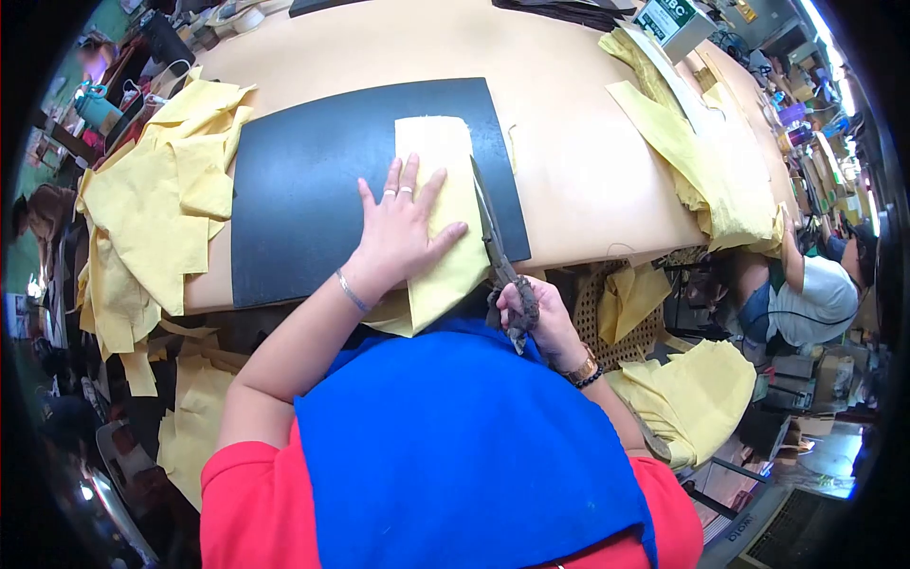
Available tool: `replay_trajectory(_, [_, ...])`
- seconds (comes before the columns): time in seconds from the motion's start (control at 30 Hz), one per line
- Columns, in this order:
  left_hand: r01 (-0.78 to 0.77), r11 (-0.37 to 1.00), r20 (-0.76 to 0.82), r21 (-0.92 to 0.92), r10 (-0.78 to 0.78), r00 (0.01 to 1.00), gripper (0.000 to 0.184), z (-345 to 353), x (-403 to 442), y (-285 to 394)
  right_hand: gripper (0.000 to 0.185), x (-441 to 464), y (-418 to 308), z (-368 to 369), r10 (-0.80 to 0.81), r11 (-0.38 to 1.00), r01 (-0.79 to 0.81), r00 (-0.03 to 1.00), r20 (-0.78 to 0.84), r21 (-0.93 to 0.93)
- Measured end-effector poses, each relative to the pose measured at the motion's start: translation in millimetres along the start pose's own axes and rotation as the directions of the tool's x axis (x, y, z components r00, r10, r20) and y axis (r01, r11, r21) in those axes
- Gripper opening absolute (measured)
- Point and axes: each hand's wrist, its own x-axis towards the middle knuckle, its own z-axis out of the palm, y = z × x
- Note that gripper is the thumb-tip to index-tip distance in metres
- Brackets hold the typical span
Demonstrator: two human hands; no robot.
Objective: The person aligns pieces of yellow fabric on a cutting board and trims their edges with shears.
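My left hand (403,223) lies flat with its fingers spread on a piece of yellow cloth (441,270). That cloth rests on a black mat (313,190), and its near corner hangs past the table edge. In my right hand (545,318) is a pair of large scissors (492,228) with wrapped handles. The blades point away from me along the cloth's right edge. Whether they are parted I cannot make out.
Yellow cloth pieces (156,204) drape over the table's left end. More yellow cloth (706,171) lies at the right beside a box (671,28). Below the table edge sits a yellow bundle (697,389). Another person (815,294) sits at the right.
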Motion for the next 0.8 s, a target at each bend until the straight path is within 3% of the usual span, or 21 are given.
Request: replay_trajectory(0.8, [-0.015, 0.998, 0.092, 0.057, 0.01, 0.996, 0.08, -3, -28, 16, 0.027, 5, 4, 4, -0.005, 0.999, 0.007, 0.999, -0.038, 0.045])
